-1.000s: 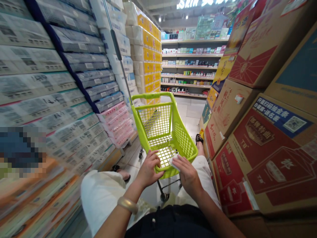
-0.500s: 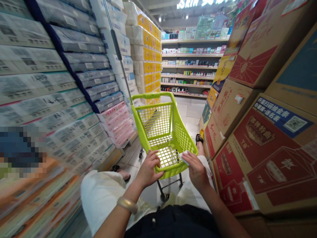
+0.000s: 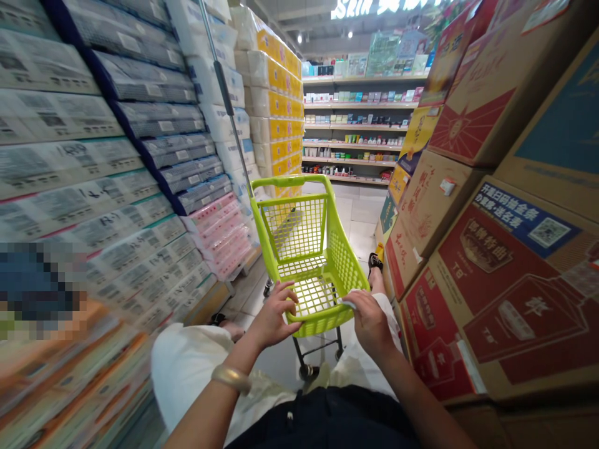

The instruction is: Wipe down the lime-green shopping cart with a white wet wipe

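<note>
A lime-green shopping cart (image 3: pixel 349 265) with a lattice basket stands directly in front of me between my knees. Its basket holds nothing that I can see. My left hand (image 3: pixel 275 315), with a gold bangle above the wrist, is curled around the near left corner of the rim, thumb below and fingers over the edge. At the near right corner, my right hand (image 3: pixel 369 318) presses a folded white wipe (image 3: pixel 349 304) against the rim; most of the wipe is hidden under the fingers.
Stacked paper packs (image 3: pixel 116 162) line the left side, with yellow-and-white packs (image 3: pixel 276 118) beyond. Cardboard cartons (image 3: pixel 519 268) rise close on the right. Farther ahead are shelves of small goods (image 3: pixel 355 128). A grey pole (image 3: pixel 223 87) rises by the cart's far left corner.
My right hand has shifted slightly along the near right corner of the rim with the wipe. My left hand has moved a little left, its fingers slightly looser. The cart stays nearly in place.
</note>
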Motion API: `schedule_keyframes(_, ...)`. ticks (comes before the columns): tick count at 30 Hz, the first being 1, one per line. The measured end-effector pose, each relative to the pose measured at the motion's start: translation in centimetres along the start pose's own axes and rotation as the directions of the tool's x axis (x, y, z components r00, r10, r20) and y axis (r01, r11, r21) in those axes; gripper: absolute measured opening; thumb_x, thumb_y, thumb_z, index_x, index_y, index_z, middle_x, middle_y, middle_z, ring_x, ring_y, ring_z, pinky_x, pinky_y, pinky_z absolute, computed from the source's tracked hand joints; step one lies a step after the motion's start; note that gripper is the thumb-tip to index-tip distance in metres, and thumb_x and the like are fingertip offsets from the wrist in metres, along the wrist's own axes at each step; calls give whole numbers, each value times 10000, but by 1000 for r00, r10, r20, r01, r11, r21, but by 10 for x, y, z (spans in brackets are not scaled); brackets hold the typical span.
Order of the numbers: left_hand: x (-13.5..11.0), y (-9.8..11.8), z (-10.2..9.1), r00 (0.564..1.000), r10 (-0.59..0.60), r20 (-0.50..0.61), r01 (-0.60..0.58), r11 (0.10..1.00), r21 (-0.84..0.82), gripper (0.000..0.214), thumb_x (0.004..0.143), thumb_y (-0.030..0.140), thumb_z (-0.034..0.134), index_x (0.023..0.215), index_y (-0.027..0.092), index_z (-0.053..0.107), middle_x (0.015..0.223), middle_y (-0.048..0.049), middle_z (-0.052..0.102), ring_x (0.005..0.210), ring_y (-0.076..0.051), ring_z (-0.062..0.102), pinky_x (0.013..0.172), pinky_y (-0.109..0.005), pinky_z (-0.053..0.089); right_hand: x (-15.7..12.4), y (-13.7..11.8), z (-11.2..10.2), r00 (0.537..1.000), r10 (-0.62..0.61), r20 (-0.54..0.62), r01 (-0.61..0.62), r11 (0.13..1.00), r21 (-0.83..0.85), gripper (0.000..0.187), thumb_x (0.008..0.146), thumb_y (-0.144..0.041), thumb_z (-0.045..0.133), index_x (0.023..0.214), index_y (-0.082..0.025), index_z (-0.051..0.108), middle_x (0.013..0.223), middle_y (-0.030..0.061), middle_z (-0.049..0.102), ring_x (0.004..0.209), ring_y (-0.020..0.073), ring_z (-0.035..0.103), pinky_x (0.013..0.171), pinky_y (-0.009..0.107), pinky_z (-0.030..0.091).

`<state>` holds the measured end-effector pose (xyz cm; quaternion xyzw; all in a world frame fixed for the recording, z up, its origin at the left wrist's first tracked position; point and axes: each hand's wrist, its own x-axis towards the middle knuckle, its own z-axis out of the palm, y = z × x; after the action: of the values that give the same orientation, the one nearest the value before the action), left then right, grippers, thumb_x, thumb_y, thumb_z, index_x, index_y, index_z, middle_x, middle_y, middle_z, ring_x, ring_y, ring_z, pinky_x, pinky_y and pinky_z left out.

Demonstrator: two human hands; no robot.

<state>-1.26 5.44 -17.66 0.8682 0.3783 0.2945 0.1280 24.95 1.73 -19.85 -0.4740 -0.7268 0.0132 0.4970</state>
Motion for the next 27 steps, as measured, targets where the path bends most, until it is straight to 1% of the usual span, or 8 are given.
schedule_keyframes(5, -9, -16, -22, 997, -10, 75, 2, 994, 110, 138, 666, 187, 754, 763, 206, 657, 1291, -96, 614, 1384, -347, 393, 1158, -607, 286, -5, -20, 9, 999, -44, 27, 44, 999, -8, 365, 878, -31, 420, 1020, -230, 692, 965, 61, 746, 979, 226, 679, 953, 451, 537)
schedule_keyframes(7, -14, -19, -31, 997, -36, 75, 22, 983, 182, 300, 656, 196, 754, 951, 219, 701, 1419, -115, 524, 1425, -383, 317, 1153, -640, 261, -9, -28, 12, 994, -100, 44, 100, 995, 5, 390, 895, -30, 413, 1091, -233, 682, 1023, 55, 752, 1022, 214, 679, 972, 444, 534)
schedule_keyframes(9, -17, -16, -36, 997, -53, 58, 39, 975, 219, 516, 656, 229, 762, 1162, 231, 660, 1467, -134, 474, 1439, -396, 282, 1150, -650, 258, -12, -33, 11, 982, -173, 70, 171, 985, 30, 422, 909, -26, 405, 1167, -241, 661, 1096, 48, 747, 1087, 197, 670, 994, 426, 528)
schedule_keyframes(12, -13, 1, -34, 998, -19, 67, 8, 988, 153, 672, 690, 325, 770, 1320, 229, 556, 1423, -144, 522, 1403, -364, 365, 1150, -608, 308, -15, -32, 6, 970, -232, 77, 227, 972, 62, 440, 928, -42, 406, 1235, -260, 635, 1150, 46, 738, 1153, 187, 653, 1020, 413, 518)
schedule_keyframes(16, 6, 31, -13, 997, 16, 69, -21, 997, 73, 639, 706, 369, 768, 1293, 216, 566, 1320, -137, 603, 1321, -327, 477, 1150, -564, 336, -18, -30, 0, 963, -252, 94, 246, 967, 68, 441, 940, -60, 393, 1252, -264, 628, 1172, 49, 731, 1207, 189, 625, 1056, 429, 493)
schedule_keyframes(20, 17, 46, 8, 992, -27, 121, 13, 993, 114, 588, 627, 352, 796, 1174, 203, 639, 1194, -116, 669, 1241, -339, 537, 1136, -564, 338, -18, -33, 2, 932, -310, 188, 294, 950, 107, 394, 953, -101, 423, 1244, -262, 634, 1186, 40, 727, 1252, 178, 590, 1078, 402, 477)
schedule_keyframes(23, 13, 49, 15, 979, -109, 170, 77, 980, 185, 445, 625, 443, 791, 997, 214, 708, 1089, -109, 703, 1110, -333, 606, 1057, -523, 420, -7, -26, 6, 928, -312, 202, 295, 949, 110, 399, 959, -99, 409, 1239, -264, 641, 1200, 42, 721, 1258, 177, 585, 1085, 408, 473)
schedule_keyframes(27, 5, 52, 10, 914, -283, 290, 186, 929, 320, 340, 690, 549, 719, 808, 231, 736, 863, -88, 735, 879, -294, 678, 837, -418, 519, 11, -17, 9, 965, -236, 114, 233, 972, 43, 422, 959, -71, 375, 1213, -251, 660, 1201, 54, 718, 1253, 199, 590, 1072, 449, 483)
